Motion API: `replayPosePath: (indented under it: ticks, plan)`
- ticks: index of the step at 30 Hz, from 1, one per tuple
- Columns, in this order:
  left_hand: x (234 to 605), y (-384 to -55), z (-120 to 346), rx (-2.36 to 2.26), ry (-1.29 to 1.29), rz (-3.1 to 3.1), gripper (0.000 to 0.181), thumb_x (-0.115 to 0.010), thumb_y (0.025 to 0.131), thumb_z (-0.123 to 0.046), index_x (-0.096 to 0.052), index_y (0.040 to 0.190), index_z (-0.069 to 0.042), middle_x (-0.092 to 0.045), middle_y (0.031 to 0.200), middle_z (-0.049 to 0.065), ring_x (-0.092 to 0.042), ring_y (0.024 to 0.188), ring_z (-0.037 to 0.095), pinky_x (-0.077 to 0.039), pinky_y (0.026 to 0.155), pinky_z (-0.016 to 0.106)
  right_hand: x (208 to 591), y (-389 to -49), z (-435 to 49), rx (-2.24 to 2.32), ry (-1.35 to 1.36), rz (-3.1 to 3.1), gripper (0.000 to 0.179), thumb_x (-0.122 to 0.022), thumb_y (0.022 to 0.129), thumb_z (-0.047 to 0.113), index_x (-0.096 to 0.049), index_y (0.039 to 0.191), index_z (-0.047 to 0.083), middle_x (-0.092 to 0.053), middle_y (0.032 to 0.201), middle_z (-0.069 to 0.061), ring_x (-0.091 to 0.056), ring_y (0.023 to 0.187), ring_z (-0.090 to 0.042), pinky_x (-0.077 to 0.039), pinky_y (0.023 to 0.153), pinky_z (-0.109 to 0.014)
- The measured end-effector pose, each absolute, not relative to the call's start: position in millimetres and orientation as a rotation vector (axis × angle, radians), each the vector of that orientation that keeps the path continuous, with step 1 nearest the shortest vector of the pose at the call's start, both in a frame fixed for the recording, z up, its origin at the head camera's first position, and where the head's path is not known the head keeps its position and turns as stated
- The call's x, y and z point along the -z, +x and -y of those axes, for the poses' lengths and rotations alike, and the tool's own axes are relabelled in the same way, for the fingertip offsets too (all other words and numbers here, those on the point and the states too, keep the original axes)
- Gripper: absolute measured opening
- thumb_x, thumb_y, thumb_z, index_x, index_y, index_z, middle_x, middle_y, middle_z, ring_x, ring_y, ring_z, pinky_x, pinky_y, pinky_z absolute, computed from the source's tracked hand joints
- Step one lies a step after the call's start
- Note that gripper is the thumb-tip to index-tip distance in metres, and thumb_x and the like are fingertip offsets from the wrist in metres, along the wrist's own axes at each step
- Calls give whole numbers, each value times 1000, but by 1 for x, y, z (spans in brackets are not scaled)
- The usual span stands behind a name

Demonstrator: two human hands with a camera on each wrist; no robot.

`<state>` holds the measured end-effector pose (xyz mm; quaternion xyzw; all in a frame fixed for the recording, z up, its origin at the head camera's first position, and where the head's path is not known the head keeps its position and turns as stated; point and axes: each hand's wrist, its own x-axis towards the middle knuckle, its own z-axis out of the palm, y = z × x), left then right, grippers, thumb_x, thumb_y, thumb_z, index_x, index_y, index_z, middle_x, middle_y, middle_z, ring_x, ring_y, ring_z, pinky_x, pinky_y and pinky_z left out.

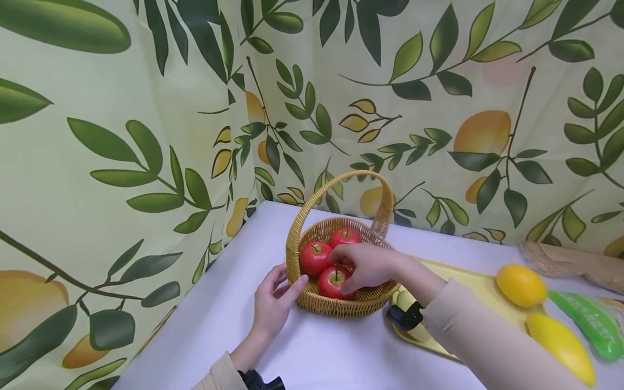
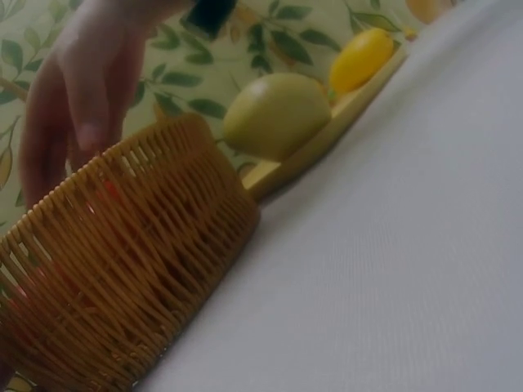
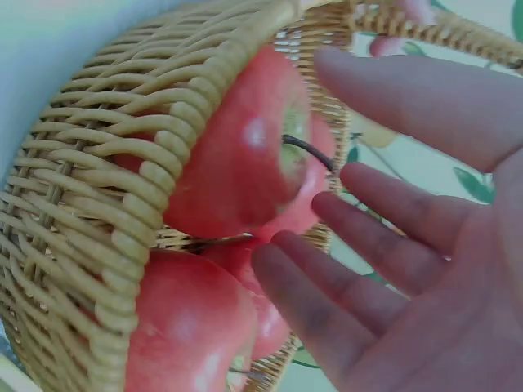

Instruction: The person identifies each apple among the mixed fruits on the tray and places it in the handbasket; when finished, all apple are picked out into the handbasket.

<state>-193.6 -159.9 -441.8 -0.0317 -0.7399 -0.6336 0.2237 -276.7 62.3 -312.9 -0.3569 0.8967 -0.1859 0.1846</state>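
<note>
A wicker basket (image 1: pixel 341 307) with a tall arched handle (image 1: pixel 298 230) stands on the white table. Several red apples lie inside, among them a front apple (image 1: pixel 331 283) and a left apple (image 1: pixel 314 258), stems upward. My right hand (image 1: pixel 368 262) reaches over the rim with its fingertips at the front apple. In the right wrist view, the fingers (image 3: pixel 359 278) are spread and loosely straight beside the apples, gripping none. My left hand (image 1: pixel 275 303) holds the basket's left side where the handle meets the rim, thumb in front and fingers behind.
Right of the basket lies a yellow tray (image 1: pixel 468 279), with a pale green fruit (image 2: pixel 278 116) on it. A lemon (image 1: pixel 521 285) and another yellow fruit (image 1: pixel 560 346) lie farther right. Beyond are a green packet (image 1: pixel 592 325) and a brown bag (image 1: pixel 570 265). Leaf-patterned cloth (image 1: pixel 414 108) hangs behind.
</note>
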Motion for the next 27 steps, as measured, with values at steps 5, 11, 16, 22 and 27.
replayPosePath:
  ticks: [5,11,16,22,27]
  plan:
    - [442,-195,162,1761,-82,2046,39,-77,92,-30,-69,123,-8,-71,120,6,-65,112,20,-54,94,44,308,-268,-76,648,-1073,-2545,52,-82,87,30,-64,134,17,-64,130,-4,-58,120,-27,-52,96,-50]
    - [426,-193,162,1833,-38,2010,37,-73,96,-29,-65,126,-10,-67,126,7,-61,122,23,-50,102,46,310,-254,-106,909,-1023,-2546,40,-76,93,30,-66,129,16,-67,126,-6,-65,115,-28,-57,90,-44]
    - [413,-185,160,1833,-62,1991,45,-66,101,-28,-55,142,-10,-59,142,7,-53,134,22,-46,107,38,316,-242,-140,1051,-970,-2613,39,-73,97,31,-66,131,14,-67,128,-6,-64,118,-30,-57,91,-39]
    - [399,-169,155,1812,-166,1921,49,-50,109,-23,-41,156,-14,-46,156,5,-43,143,20,-39,109,26,320,-226,-176,1255,-939,-2722,29,-70,100,23,-70,127,14,-69,126,-3,-67,114,-26,-58,86,-30]
    - [397,-152,148,1550,-339,1904,55,-54,104,-6,-39,157,-10,-42,159,4,-37,147,22,-33,115,28,321,-216,-198,1326,-799,-2813,28,-71,99,21,-70,125,16,-70,124,0,-68,108,-13,-56,85,-24]
